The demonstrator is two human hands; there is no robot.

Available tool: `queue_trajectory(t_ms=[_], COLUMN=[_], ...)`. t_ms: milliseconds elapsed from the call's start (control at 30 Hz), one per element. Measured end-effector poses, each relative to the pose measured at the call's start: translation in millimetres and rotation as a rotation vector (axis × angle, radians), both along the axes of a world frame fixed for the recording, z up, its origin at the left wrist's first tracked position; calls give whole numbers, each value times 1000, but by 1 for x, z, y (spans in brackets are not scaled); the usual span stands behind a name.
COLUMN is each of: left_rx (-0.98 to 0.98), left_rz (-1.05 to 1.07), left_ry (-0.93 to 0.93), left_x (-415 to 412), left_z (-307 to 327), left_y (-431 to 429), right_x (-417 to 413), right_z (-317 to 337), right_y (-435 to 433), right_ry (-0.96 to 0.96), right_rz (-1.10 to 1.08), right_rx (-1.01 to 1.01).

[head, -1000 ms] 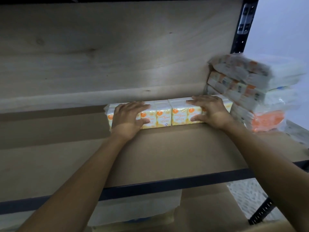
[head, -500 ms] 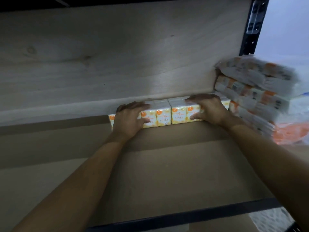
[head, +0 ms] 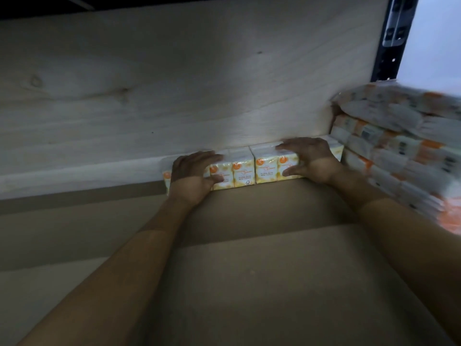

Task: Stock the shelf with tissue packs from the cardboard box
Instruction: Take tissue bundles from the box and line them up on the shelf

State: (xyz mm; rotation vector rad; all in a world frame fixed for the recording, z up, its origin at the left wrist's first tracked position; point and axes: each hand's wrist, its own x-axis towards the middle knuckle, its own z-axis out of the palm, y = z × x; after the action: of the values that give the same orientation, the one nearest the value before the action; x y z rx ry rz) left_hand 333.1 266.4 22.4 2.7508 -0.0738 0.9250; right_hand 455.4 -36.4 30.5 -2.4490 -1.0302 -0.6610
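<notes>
One row of tissue packs (head: 243,171) sits at the back of the shelf (head: 249,283) against the board — four orange-dotted fronts visible between the hands. Left hand (head: 193,174) clasps the row's left end, fingers over top; right hand (head: 310,158) clasps its right end. Just beside, a blurred stack (head: 399,151) — count unclear.

The left hand (head: 193,174) covers the left end of the row of tissue packs (head: 243,171), and the right hand (head: 311,158) covers its right end, so the pack count cannot be told. Right of that row, the stacked packs (head: 399,146) are motion-blurred, their print unreadable, and the frame's right edge cuts them off.
</notes>
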Motion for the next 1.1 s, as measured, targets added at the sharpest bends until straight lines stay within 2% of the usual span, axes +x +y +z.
queue_trajectory(t_ms=[433,767,933,1100], left_rx=[-21,-4,51,85], left_rz=[5,0,40,51], left_ry=[-80,91,217,218], left_x=[9,-1,-11,-34], left_z=[-5,7,15,16], left_y=[-1,-9,-13,-19], right_x=[-2,-16,-28,-55], right_z=[4,20,25,26], right_y=[-1,8,4,-6], right_ry=[15,73,74,94], right_rz=[-27,-157,-141,-167], right_rx=[-19,-215,-163,-168])
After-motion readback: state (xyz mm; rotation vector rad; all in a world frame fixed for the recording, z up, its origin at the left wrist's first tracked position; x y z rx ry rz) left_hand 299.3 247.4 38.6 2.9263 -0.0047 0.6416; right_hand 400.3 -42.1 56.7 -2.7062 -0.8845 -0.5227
